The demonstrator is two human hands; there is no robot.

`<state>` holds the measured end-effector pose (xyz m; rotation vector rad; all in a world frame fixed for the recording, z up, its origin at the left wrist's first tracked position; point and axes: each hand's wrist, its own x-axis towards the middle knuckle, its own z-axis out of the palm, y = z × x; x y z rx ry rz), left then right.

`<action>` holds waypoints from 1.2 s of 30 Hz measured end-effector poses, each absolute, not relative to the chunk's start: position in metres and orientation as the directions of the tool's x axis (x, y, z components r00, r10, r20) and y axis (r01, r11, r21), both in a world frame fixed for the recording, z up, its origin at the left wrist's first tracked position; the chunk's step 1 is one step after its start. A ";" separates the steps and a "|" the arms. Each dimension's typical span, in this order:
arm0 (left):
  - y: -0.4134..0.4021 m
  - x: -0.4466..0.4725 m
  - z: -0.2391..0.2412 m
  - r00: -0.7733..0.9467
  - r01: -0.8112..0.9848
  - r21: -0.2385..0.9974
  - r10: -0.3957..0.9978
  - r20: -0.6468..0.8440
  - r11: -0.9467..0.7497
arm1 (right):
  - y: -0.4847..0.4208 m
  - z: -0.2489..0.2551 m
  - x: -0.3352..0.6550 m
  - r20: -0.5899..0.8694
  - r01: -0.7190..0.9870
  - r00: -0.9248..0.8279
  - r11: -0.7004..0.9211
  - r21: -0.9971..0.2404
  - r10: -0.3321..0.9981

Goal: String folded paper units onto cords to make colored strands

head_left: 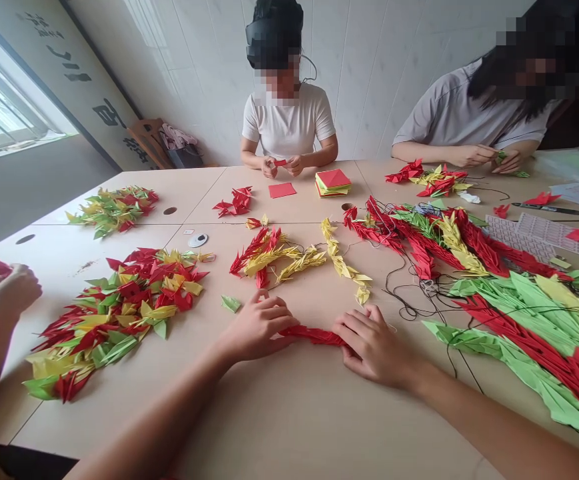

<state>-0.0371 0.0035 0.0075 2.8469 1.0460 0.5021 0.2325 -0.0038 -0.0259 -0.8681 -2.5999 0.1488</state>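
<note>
Pressing a red string (313, 335) of folded paper cranes flat on the table (289, 413), the left hand (255, 328) and right hand (372, 345) grasp its two ends, apparently mid-assembly; adding another piece likely calls for the loose pile (114, 313) nearby.

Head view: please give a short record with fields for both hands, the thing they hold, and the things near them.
left hand: grips one end of the red paper string
right hand: grips its other end
red paper string: lies flat on the table
left of hands: pile of folded papers, small green piece
right of hands: long green and red strings
</note>
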 end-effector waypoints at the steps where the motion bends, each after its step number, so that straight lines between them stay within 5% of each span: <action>1: 0.005 -0.041 0.010 0.694 0.640 0.173 0.660 0.287 -0.749 | -0.004 -0.025 0.232 0.339 0.553 -0.726 0.801 -0.227 0.598; 12: -0.003 -0.026 0.000 0.706 0.639 0.212 0.673 0.220 -0.740 | -0.006 -0.023 0.229 0.413 0.504 -0.722 0.831 -0.234 0.554; 20: 0.000 -0.034 0.005 0.680 0.648 0.275 0.702 0.209 -0.710 | -0.002 -0.027 0.230 0.369 0.495 -0.688 0.775 -0.392 0.625; 28: -0.008 -0.018 0.002 0.705 0.637 0.165 0.655 0.271 -0.753 | -0.001 -0.025 0.228 0.355 0.416 -0.682 0.738 -0.531 0.639; 36: -0.002 -0.031 0.006 0.681 0.668 0.136 0.675 0.283 -0.732 | 0.003 -0.022 0.231 0.398 0.455 -0.626 0.729 -0.512 0.670</action>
